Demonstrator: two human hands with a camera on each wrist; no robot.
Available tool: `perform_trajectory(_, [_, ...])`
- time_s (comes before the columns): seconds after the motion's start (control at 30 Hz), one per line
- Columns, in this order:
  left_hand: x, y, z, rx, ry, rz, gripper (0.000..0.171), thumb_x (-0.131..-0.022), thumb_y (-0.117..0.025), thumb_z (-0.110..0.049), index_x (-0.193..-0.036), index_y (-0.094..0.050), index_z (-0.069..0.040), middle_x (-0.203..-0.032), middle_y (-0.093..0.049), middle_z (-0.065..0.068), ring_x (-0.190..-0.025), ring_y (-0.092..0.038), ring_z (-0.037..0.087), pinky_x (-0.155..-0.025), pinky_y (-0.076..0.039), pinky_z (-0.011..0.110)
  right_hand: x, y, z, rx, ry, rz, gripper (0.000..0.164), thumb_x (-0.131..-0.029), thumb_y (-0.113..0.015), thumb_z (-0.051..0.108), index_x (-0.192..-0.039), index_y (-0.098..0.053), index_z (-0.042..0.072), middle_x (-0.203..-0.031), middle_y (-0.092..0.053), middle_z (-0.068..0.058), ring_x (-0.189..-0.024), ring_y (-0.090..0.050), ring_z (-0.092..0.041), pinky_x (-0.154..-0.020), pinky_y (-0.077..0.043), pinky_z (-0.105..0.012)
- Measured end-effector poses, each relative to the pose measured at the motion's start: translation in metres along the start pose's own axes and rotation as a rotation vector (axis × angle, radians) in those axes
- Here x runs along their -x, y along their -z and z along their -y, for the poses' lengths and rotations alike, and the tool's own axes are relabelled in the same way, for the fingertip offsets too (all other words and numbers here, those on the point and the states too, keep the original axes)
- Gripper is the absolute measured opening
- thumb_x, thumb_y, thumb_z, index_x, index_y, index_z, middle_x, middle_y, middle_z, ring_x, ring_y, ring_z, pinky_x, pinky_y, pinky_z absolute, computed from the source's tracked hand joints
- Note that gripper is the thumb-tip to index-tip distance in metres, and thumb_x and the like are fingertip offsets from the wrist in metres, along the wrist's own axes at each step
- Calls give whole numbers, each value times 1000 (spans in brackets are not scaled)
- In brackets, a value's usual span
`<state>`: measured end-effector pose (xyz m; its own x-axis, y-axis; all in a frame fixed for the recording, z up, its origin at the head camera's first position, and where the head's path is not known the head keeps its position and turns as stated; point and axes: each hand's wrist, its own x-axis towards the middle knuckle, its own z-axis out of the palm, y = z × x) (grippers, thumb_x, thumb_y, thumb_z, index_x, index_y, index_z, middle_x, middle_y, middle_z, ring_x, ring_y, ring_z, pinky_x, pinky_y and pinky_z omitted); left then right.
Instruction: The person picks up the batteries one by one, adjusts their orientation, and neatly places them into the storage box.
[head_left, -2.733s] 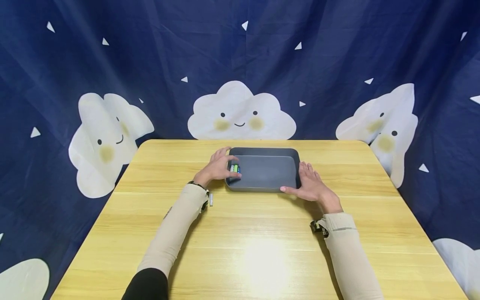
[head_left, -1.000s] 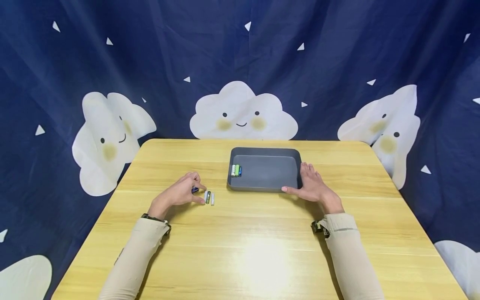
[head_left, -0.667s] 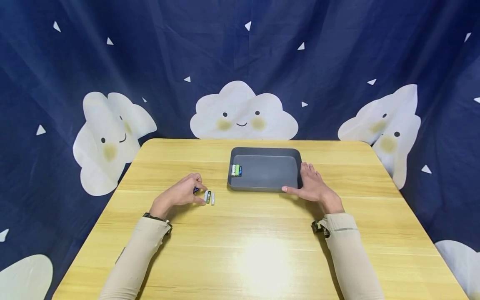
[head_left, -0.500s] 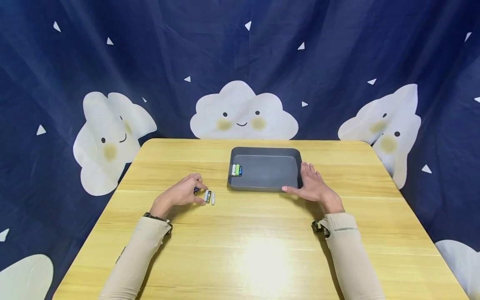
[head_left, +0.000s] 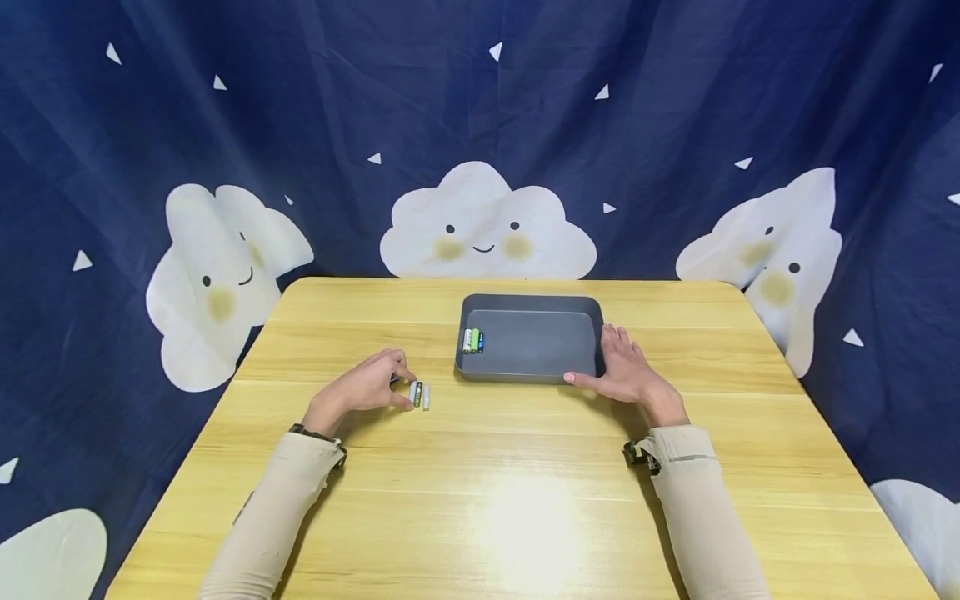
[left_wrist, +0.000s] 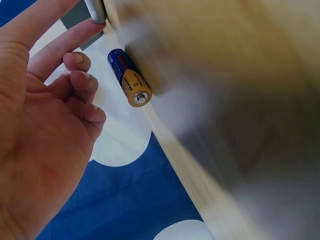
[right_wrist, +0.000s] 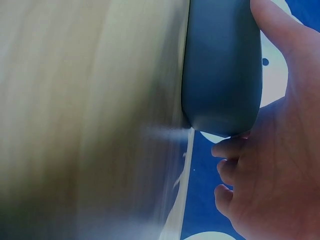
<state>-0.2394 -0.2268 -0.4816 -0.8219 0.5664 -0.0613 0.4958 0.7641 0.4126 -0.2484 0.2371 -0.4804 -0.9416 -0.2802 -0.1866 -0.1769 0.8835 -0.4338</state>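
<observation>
Likely light, stiff: white cylindrical battery left of grey oblong tray. Left hand pinches ends, best hold; right hand relaxed.

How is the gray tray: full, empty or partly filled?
Partly filled: the gray tray holds three batteries at its left end; its remaining floor is bare.

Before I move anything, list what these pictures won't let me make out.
Labels on the batteries in the tray: head view, too small to read.
Blue-and-gold battery: head view, mostly hidden by the left grip.
Silver-grey battery: left wrist view, other end cut off by the top edge.
Tray's inside: right wrist view, hidden behind its outer wall.
</observation>
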Motion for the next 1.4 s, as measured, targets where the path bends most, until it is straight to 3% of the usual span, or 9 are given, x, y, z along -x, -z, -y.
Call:
perform_trajectory(0.43, [0,-2,3,35,-33,-18,37,-76,-93,-26,-106,-82,-7,-82,-51,6,-77,-40,12,-69,-34,25,0,0,2,51,7,-14,130,-88,-57,78,-161,3,-11,-170,9,-30,-159,8,-47,-128,2,-61])
perform_trajectory(0.8, [-2,7,2,129,13,-84,48,-79,-91,-30,-116,-78,-2,-87,-53,13,-81,-47,18,-70,-38,27,1,1,2,58,-4,-3,130,-88,-56,79,-160,4,-11,-170,10,-30,-159,9,-47,-128,3,-61])
perform_trajectory(0.9, [-5,9,2,139,1,-124,50,-80,-90,-31,-118,-78,-2,-86,-51,16,-80,-46,20,-70,-37,27,1,1,2,49,-3,-3,130,-88,-56,79,-160,4,-11,-170,10,-30,-159,9,-47,-128,3,-60])
perform_trajectory(1.13, [-17,15,-2,221,-14,-185,52,-81,-89,-30,-124,-75,-3,-92,-55,22,-88,-52,36,-75,-39,30,1,2,2,39,0,-1,130,-88,-57,78,-160,5,-11,-170,10,-30,-159,9,-47,-129,3,-59])
perform_trajectory(1.3, [-26,18,-8,274,-5,-214,49,-82,-89,-28,-125,-75,-7,-94,-53,24,-85,-49,34,-71,-37,29,2,2,2,41,3,-5,130,-89,-57,77,-160,4,-12,-170,9,-30,-159,8,-47,-129,2,-59])
perform_trajectory(1.4, [-33,18,-12,306,-9,-250,47,-82,-89,-26,-124,-77,-10,-90,-50,18,-84,-46,32,-72,-35,30,2,1,2,37,5,-8,130,-88,-58,77,-160,4,-12,-170,8,-31,-159,7,-47,-129,2,-60])
